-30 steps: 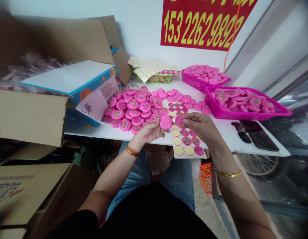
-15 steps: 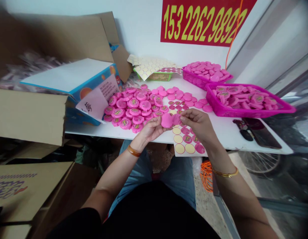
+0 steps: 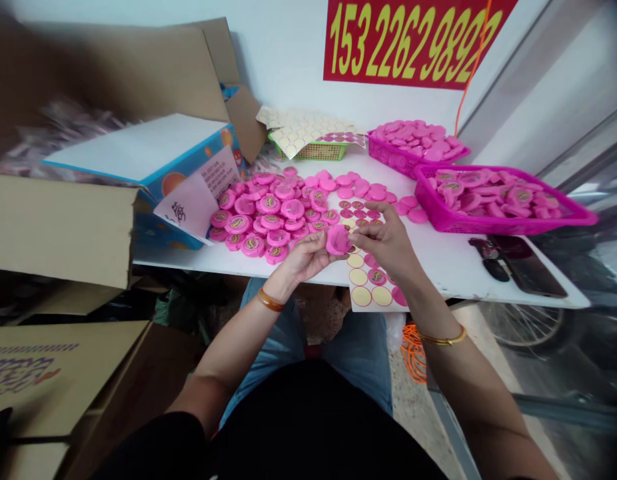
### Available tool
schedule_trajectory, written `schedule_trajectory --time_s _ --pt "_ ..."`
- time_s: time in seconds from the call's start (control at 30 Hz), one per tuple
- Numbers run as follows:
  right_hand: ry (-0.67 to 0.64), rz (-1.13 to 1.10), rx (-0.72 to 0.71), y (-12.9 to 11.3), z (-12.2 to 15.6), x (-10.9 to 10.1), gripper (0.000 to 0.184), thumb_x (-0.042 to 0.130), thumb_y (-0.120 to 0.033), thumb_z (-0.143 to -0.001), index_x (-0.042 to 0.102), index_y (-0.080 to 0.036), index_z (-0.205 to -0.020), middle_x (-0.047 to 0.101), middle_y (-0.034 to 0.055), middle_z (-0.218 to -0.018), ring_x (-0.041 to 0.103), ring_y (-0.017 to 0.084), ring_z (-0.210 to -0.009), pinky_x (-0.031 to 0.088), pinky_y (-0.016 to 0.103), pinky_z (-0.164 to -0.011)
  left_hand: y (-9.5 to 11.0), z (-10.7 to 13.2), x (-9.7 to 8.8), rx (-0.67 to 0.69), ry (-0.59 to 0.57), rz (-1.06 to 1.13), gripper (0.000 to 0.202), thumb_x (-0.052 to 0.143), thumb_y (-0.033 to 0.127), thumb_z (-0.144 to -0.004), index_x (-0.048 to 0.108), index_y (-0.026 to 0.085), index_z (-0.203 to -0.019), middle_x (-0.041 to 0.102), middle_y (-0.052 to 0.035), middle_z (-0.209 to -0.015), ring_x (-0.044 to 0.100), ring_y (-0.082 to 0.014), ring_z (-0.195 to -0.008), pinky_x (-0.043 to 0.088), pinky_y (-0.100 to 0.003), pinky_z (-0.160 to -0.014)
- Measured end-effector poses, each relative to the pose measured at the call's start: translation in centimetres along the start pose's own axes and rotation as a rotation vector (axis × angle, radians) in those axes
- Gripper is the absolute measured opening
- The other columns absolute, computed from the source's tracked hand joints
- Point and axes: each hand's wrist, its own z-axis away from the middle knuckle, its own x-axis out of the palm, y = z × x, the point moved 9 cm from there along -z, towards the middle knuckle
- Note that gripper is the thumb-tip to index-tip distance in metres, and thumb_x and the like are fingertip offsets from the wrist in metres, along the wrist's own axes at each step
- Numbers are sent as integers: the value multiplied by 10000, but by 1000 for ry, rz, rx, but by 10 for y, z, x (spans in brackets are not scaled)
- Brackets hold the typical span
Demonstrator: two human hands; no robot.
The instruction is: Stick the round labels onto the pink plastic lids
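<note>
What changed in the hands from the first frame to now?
The right hand moved left, bringing its pink sticker from beside the disc in the left hand up against it; both hands now meet at the disc. The sticker sheet, loose discs and baskets stayed put.

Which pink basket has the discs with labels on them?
The front basket, beside the phone. Its labelled discs set it apart from the plain discs in the back basket.
</note>
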Motion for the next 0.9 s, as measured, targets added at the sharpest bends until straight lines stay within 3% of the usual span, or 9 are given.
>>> schedule_trajectory --time_s 0.17,0.5,0.9 --pt "3 22 -12 1 -1 1 618 757 -359 -682 390 -276 -1173 591 -57 -677 613 154 -611 497 330 -587 1 -1 -1 22 -15 -7 191 558 193 -870 677 82 -969 710 -153 -1008 684 -260 -966 520 -430 -924" --pt "35 104 -5 -2 0 0 612 736 -339 -702 382 -271 -1195 583 -56 -639 575 146 -554 459 329 -552 -4 0 -12 -2 133 37 72 608 159 -829 648 105 -803 710 -127 -936 671 -253 -994 486 -452 -972" --pt "38 94 -20 -1 1 -1 619 746 -327 -686 387 -265 -1186 571 -67 -604 561 143 -535 431 307 -517 -3 1 -7 29 67 2 91 641 189 -807 647 98 -810 703 -120 -913 681 -239 -909 516 -431 -913"
